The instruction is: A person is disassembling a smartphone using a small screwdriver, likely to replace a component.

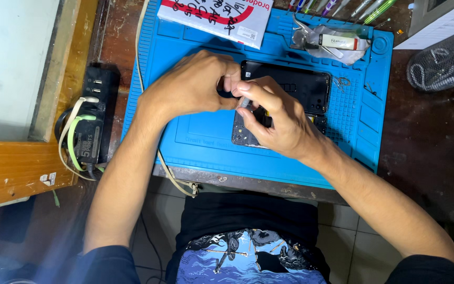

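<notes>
Head view of a repair bench. A blue work mat lies on the bench and carries a dark phone lying flat, its near-left part covered by the hands. The left hand is curled closed on the phone's left edge, with the thumb and forefinger pinched together. The right hand holds a closed grip on a small slim tool, whose tip meets the phone just beside the left fingertips; what kind of tool it is cannot be told. A white packet with a red stripe lies at the far edge of the mat, and a clear bag of small parts lies far right. A black power strip with a green cable sits left of the mat. A mesh pen holder lies at far right.
</notes>
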